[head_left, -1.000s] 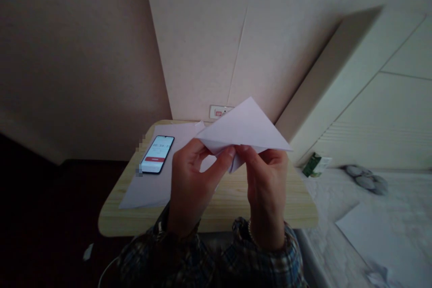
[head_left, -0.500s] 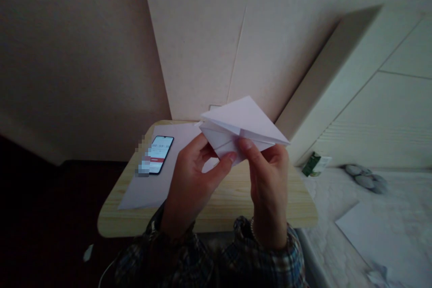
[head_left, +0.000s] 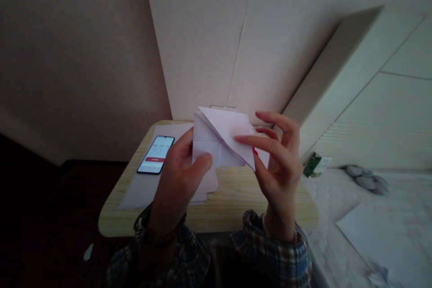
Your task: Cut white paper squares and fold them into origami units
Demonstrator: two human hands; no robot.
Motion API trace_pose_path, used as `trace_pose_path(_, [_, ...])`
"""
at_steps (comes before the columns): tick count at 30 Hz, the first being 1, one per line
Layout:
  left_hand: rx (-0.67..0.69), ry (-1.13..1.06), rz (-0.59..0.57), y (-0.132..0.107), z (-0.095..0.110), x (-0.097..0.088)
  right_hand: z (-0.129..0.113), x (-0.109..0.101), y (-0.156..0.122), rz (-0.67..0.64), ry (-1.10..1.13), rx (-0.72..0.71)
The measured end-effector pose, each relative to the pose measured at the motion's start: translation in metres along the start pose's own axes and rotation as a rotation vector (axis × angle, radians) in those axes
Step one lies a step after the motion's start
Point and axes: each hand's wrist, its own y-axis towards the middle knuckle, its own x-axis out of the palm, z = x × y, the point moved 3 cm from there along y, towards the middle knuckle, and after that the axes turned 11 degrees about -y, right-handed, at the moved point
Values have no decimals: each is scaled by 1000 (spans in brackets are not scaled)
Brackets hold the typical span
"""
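Note:
A folded sheet of white paper is held up above the table, its layers showing creases and a triangular flap. My left hand grips its left edge, thumb in front and fingers behind. At the right corner, my right hand pinches the flap between thumb and index finger, with its other fingers raised and apart. Flat white sheets lie on the table below my left hand. On them rests a phone with a lit screen.
The small wooden table stands against a pale wall. To its right is a quilted mattress bearing a green and white packet, a grey rounded item and a loose white sheet. A white scrap lies on the dark floor.
The folded paper has turned from a diamond with its point up to a squarer position. My right hand has shifted from the lower edge to the right corner, and its fingers have spread.

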Motion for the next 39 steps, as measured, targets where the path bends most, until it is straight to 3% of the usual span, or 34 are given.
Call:
trace_pose_path(5, [-40,-137,-22,-1,1,6,-2,-2,0,2,-35,-94])
trace_pose_path(10, [-95,-230,174,-3,0,12,-6,-1,0,40,-12,-99])
trace_pose_path(14, [-98,-210,134,-3,-1,19,-8,4,0,89,-2,-110])
trace_pose_path(19, [-106,-200,254,-3,1,19,-7,6,0,132,-5,-193])
trace_pose_path(32, [-42,-182,297,-5,0,17,-13,7,-1,67,27,-168])
trace_pose_path(39, [22,-229,357,-4,1,20,-19,9,-1,189,34,-100])
